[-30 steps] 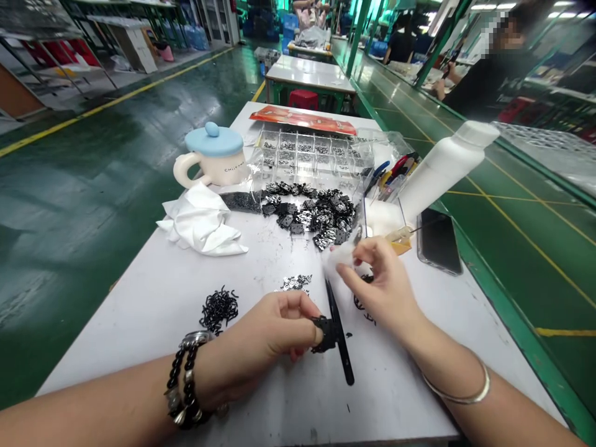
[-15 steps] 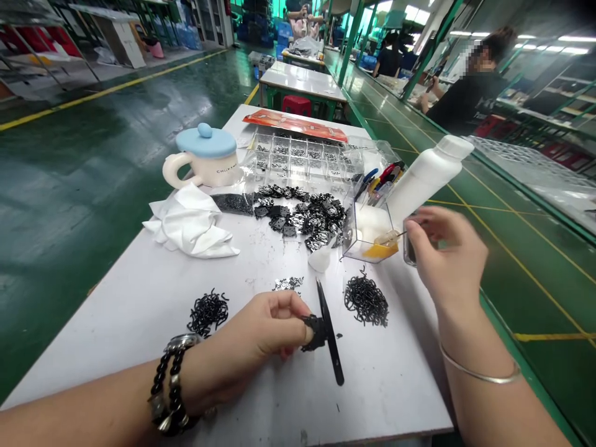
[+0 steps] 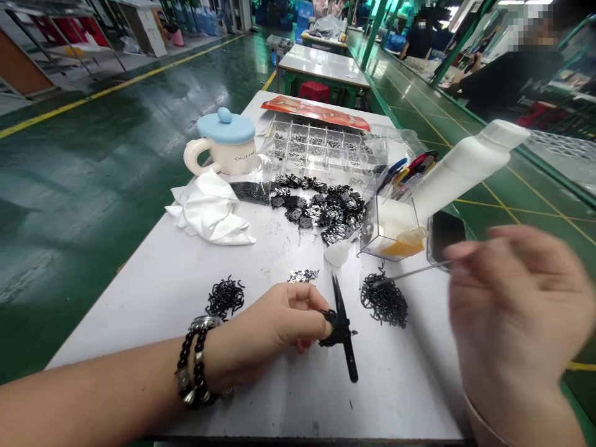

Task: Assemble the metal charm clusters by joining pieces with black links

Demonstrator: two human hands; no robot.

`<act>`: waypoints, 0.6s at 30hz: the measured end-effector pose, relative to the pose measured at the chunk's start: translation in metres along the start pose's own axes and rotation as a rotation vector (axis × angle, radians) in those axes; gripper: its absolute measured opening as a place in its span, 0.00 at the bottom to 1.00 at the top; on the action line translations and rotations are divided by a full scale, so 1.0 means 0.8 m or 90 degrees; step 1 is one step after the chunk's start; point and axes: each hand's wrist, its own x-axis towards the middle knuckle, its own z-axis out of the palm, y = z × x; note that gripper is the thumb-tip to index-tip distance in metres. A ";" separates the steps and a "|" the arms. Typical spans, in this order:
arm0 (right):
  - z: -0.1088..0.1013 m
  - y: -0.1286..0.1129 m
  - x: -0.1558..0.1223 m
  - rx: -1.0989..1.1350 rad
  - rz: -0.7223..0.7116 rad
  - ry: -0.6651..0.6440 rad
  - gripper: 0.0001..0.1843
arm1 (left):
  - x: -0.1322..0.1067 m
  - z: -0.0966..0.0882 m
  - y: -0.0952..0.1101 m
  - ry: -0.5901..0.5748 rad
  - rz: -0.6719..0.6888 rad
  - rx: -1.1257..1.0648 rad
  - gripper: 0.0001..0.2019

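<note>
Between thumb and fingers, my left hand (image 3: pixel 288 323) pinches a small flat black part (image 3: pixel 329 329) just above the table. Black tweezers (image 3: pixel 347 341) lie beside that part, tips pointing away from me. My right hand (image 3: pixel 516 298), smeared by motion, is closed on a thin rod (image 3: pixel 419 270) that points left over a pile of curved black pieces (image 3: pixel 384 301). The rod's kind cannot be made out. Left of my left hand is a similar pile of curved black pieces (image 3: pixel 225 297). Small shiny metal pieces (image 3: pixel 303 275) lie just beyond my left fingers.
Behind are a heap of black parts (image 3: pixel 335 208), a divided clear tray (image 3: pixel 326 146), a lidded mug (image 3: pixel 228 149) and a crumpled white cloth (image 3: pixel 207 211). On the right stand a clear pen holder (image 3: pixel 388 233), a leaning white bottle (image 3: pixel 465 171) and a phone (image 3: pixel 444 233).
My right hand has drawn away from the clear holder toward me and right, bringing out the thin rod. My left hand still pinches the black part. The camera view has shifted.
</note>
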 end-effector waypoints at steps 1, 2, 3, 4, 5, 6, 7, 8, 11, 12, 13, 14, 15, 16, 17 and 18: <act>0.009 0.001 -0.010 0.037 0.029 -0.003 0.07 | 0.000 0.000 0.000 -0.002 -0.001 0.000 0.09; 0.016 0.002 -0.018 0.059 0.051 -0.009 0.08 | 0.001 0.000 0.000 -0.002 -0.002 -0.001 0.09; 0.022 0.004 -0.025 0.070 0.069 -0.026 0.08 | 0.001 0.000 0.000 -0.002 -0.003 -0.002 0.09; 0.026 0.006 -0.030 0.071 0.081 -0.054 0.07 | 0.001 0.000 0.000 -0.002 -0.005 -0.002 0.09; 0.029 0.007 -0.034 0.068 0.087 -0.067 0.07 | 0.002 0.000 0.000 -0.003 -0.008 -0.002 0.08; 0.029 0.009 -0.036 0.065 0.090 -0.073 0.07 | 0.002 0.000 0.000 -0.004 -0.011 -0.003 0.08; 0.029 0.010 -0.037 0.060 0.094 -0.075 0.06 | 0.002 0.000 0.000 -0.007 -0.013 -0.005 0.08; 0.028 0.010 -0.038 0.054 0.096 -0.075 0.06 | 0.002 0.000 0.000 -0.010 -0.014 -0.007 0.09; 0.026 0.011 -0.037 0.034 0.096 -0.072 0.07 | 0.001 0.000 0.000 -0.009 -0.014 -0.018 0.09; 0.026 0.011 -0.037 0.032 0.096 -0.073 0.07 | 0.001 0.000 -0.001 -0.008 -0.014 -0.018 0.09; 0.026 0.012 -0.036 0.033 0.098 -0.075 0.07 | 0.000 0.000 -0.001 -0.006 -0.013 -0.017 0.08; 0.026 0.012 -0.036 0.037 0.098 -0.076 0.07 | 0.000 0.000 -0.001 -0.006 -0.013 -0.017 0.08; 0.026 0.012 -0.035 0.044 0.098 -0.074 0.07 | 0.000 0.000 -0.001 -0.005 -0.013 -0.014 0.08; 0.025 0.011 -0.035 0.054 0.094 -0.067 0.07 | 0.000 0.000 -0.001 -0.004 -0.013 -0.011 0.08; 0.025 0.011 -0.034 0.064 0.090 -0.058 0.08 | 0.000 0.000 -0.001 0.000 -0.013 -0.009 0.09; 0.024 0.010 -0.033 0.075 0.082 -0.049 0.08 | 0.001 0.000 -0.001 0.002 -0.015 -0.009 0.09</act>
